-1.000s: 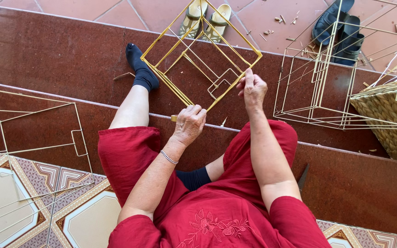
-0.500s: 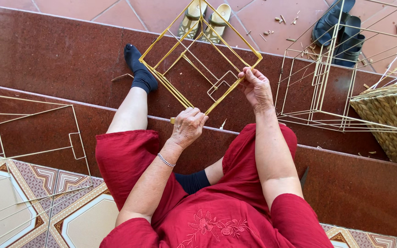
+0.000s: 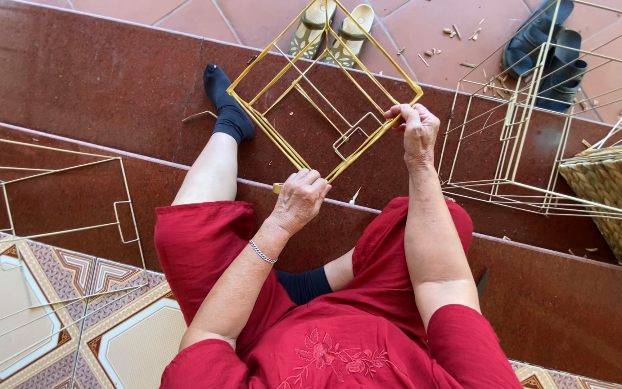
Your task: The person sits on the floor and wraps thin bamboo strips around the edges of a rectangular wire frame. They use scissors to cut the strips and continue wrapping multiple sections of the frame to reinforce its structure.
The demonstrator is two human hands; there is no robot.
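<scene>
The person sits on dark red polished steps (image 3: 95, 79), in red clothes, with one leg stretched out in a dark sock (image 3: 226, 108).

At the right stands a large pale wire frame (image 3: 534, 122), box-shaped and open on all sides; nothing is inside it. At the left, on the patterned tiles (image 3: 131, 338) and the lower step, lie other pale wire frames (image 3: 52, 216), flat and tilted, also holding nothing.

At the right edge there is a woven basket (image 3: 613, 194), partly cut by the border of the view. Its inside cannot be seen; only some pale wire lies across its top.

In the middle, above the knees, is the yellow wire frame (image 3: 325, 94), a box-shaped skeleton turned on its corner like a diamond, with a small rectangular loop inside it. It is hollow too. The left hand (image 3: 300, 198) is clenched around its lowest corner, near a small yellow piece that sticks out beside the fingers. The right hand (image 3: 415, 126) grasps the rod at the right corner with bent fingers. A thin silver bracelet (image 3: 261, 251) is on the left wrist.

On the upper floor lie a pair of dark sandals (image 3: 545, 54) and a pair of yellowish sandals (image 3: 332, 25), the second seen through the yellow frame. Small scraps (image 3: 462, 32) lie between the two pairs.
</scene>
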